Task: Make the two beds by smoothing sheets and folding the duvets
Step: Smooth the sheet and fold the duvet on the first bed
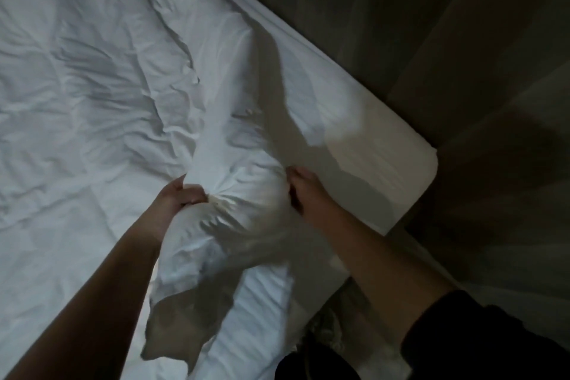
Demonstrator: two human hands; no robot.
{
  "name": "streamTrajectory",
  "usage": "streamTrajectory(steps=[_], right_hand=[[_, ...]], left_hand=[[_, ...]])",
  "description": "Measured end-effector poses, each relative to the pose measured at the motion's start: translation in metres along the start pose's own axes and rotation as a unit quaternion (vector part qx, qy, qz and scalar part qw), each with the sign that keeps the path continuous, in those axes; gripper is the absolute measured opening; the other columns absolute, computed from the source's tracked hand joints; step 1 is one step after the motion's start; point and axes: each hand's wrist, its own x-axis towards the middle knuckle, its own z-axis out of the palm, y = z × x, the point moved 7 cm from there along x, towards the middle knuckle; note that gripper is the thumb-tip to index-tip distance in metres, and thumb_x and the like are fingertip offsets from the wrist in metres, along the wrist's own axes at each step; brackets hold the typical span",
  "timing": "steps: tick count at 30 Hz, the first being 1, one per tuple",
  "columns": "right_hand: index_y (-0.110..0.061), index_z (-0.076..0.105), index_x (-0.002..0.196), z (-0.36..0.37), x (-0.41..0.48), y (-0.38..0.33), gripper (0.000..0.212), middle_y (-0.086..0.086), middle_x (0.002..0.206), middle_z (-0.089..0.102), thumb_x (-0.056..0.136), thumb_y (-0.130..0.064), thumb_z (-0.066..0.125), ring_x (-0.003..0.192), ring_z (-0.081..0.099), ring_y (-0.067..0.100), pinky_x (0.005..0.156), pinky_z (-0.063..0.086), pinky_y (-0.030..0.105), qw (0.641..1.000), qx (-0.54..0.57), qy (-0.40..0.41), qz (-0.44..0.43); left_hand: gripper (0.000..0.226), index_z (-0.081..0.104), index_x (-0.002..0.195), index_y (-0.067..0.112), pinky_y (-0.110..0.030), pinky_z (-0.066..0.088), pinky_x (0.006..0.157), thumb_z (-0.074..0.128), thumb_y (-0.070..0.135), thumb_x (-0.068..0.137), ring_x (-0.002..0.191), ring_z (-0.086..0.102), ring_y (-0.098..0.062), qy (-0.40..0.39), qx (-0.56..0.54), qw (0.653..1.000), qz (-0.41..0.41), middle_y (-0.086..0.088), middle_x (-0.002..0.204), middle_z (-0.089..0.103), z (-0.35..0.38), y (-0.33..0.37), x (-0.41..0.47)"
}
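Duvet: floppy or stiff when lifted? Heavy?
Likely floppy: the duvet bunches into creases in the grip of the left hand, and its loose corner hangs limp below. Probably light for its bulk, since the puffy roll is held up between that hand and the right hand alone.

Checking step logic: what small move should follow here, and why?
Probably draw the left hand and right hand apart: both grip the duvet bunched between them, so spreading should flatten that edge near the mattress corner.
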Motion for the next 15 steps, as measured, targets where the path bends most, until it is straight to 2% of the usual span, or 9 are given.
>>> streamTrajectory(steps=[2, 4, 7, 9, 11, 13, 14, 15], right_hand=[[-0.016, 0.052, 0.071, -0.053, -0.011, -0.023, 0.029, 0.003, 0.059, 0.045, 0.099, -0.007, 0.048, 0.056, 0.041, 0.016, 0.051, 0.036, 0.021, 0.997, -0.049, 0.038, -0.045], [-0.017, 0.049, 0.071, -0.085, -0.03, -0.057, 0.028, 0.002, 0.065, 0.047, 0.099, -0.011, 0.049, 0.062, 0.044, 0.016, 0.06, 0.038, 0.026, 0.981, -0.146, 0.057, -0.115], [-0.021, 0.045, 0.068, -0.107, -0.051, -0.106, 0.032, 0.0, 0.068, 0.047, 0.099, -0.015, 0.049, 0.063, 0.043, 0.01, 0.059, 0.034, 0.025, 0.927, -0.284, 0.104, -0.221], [-0.014, 0.047, 0.07, -0.113, -0.06, -0.121, 0.029, 0.006, 0.07, 0.05, 0.098, -0.017, 0.05, 0.063, 0.045, 0.012, 0.058, 0.033, 0.025, 0.896, -0.34, 0.122, -0.26], [-0.012, 0.046, 0.068, -0.122, -0.051, -0.102, 0.03, 0.006, 0.071, 0.047, 0.097, -0.018, 0.051, 0.063, 0.043, 0.012, 0.058, 0.033, 0.027, 0.9, -0.361, 0.115, -0.213], [-0.013, 0.049, 0.072, -0.134, -0.035, -0.072, 0.026, 0.005, 0.078, 0.051, 0.097, -0.02, 0.053, 0.07, 0.049, 0.015, 0.063, 0.038, 0.028, 0.925, -0.33, 0.121, -0.146], [-0.012, 0.055, 0.084, -0.143, -0.024, -0.057, 0.017, 0.008, 0.089, 0.057, 0.097, -0.023, 0.053, 0.08, 0.054, 0.02, 0.069, 0.042, 0.029, 0.936, -0.299, 0.143, -0.114], [-0.01, 0.056, 0.101, -0.152, -0.015, -0.043, 0.019, 0.012, 0.107, 0.06, 0.097, -0.027, 0.052, 0.093, 0.057, 0.025, 0.076, 0.046, 0.031, 0.944, -0.268, 0.18, -0.066]], left_hand=[[0.014, 0.055, 0.077, -0.002, -0.023, 0.046, 0.058, 0.065, 0.001, 0.067, 0.057, 0.059, -0.014, -0.033, 0.037, 0.999, 0.022, -0.008, 0.062, 0.06, 0.014, 0.001, -0.013], [0.012, 0.063, 0.081, 0.003, -0.027, 0.05, 0.065, 0.072, 0.005, 0.075, 0.068, 0.063, -0.016, -0.032, 0.124, 0.99, 0.061, -0.008, 0.073, 0.068, 0.036, 0.001, -0.015], [0.025, 0.062, 0.089, 0.005, -0.032, 0.047, 0.072, 0.072, 0.026, 0.08, 0.079, 0.063, -0.022, 0.022, 0.32, 0.94, 0.115, -0.008, 0.084, 0.07, 0.075, -0.001, -0.008], [0.026, 0.059, 0.095, 0.008, -0.032, 0.043, 0.074, 0.068, 0.03, 0.084, 0.091, 0.063, -0.029, 0.034, 0.413, 0.901, 0.13, -0.011, 0.095, 0.068, 0.098, -0.014, -0.004], [0.026, 0.06, 0.107, 0.009, -0.034, 0.044, 0.082, 0.061, 0.027, 0.088, 0.104, 0.061, -0.034, 0.036, 0.472, 0.872, 0.122, -0.015, 0.109, 0.066, 0.112, -0.038, -0.001], [0.034, 0.053, 0.122, 0.008, -0.038, 0.044, 0.089, 0.053, 0.025, 0.092, 0.111, 0.058, -0.036, 0.036, 0.521, 0.847, 0.097, -0.018, 0.118, 0.061, 0.113, -0.064, 0.003], [0.038, 0.047, 0.127, 0.006, -0.038, 0.044, 0.089, 0.05, 0.023, 0.093, 0.112, 0.057, -0.036, 0.035, 0.537, 0.839, 0.077, -0.018, 0.119, 0.06, 0.111, -0.075, 0.004], [0.04, 0.042, 0.13, 0.006, -0.038, 0.044, 0.09, 0.048, 0.021, 0.094, 0.112, 0.057, -0.035, 0.034, 0.55, 0.833, 0.052, -0.018, 0.12, 0.06, 0.107, -0.085, 0.006]])
